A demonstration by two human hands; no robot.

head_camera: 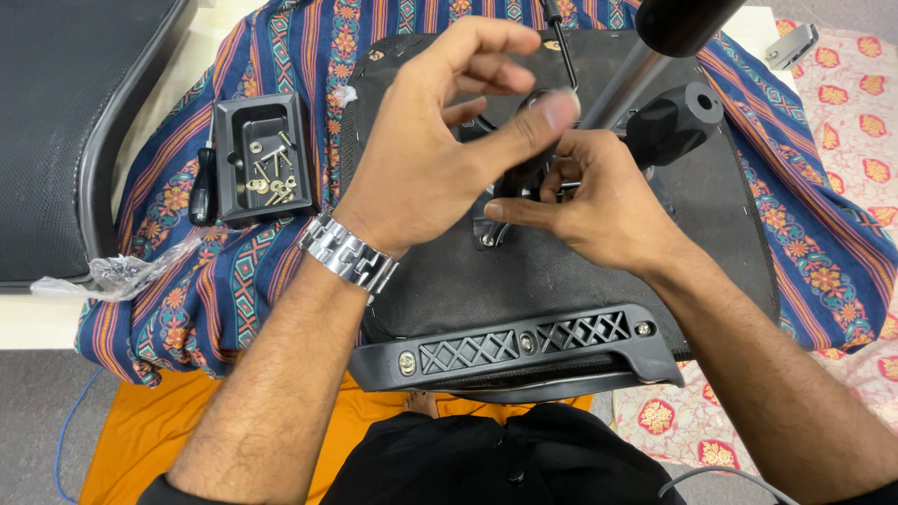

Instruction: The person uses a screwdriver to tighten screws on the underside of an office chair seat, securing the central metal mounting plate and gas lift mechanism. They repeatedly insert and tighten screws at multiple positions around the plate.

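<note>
Your left hand (426, 140) is raised over the middle of the upturned chair seat (552, 271), fingers loosely curled, thumb stretched right toward the metal mechanism (519, 178) at the seat's centre. It grips nothing I can see. There's a steel watch (348, 251) on that wrist.

Your right hand (599, 201) sits just beside it, low on the seat underside, with fingertips pinched narrow at the mechanism. It may hold a small fastener, but the left thumb blocks the view, so I can't tell.

The seat lies bottom-up on a striped patterned cloth (253, 271) that covers the tabletop. Its near edge overhangs toward you. A black plastic bracket (519, 348) with a cross-hatch grille runs along that near edge, with bolts showing at both ends and in the middle.

A grey metal rod (613, 89) rises from the mechanism toward the far right. A black knob-ended lever (675, 120) is right of it, touching the back of your right hand.

A black parts tray (234, 122) sits toward the left edge of the cloth, well apart from both hands, with loose screws and washers (271, 173) inside. A dark handled tool (202, 192) lies against the tray's left side. A crumpled clear plastic bag (117, 273) is at the left edge. A black mesh chair back (65, 131) fills the far left corner.
</note>
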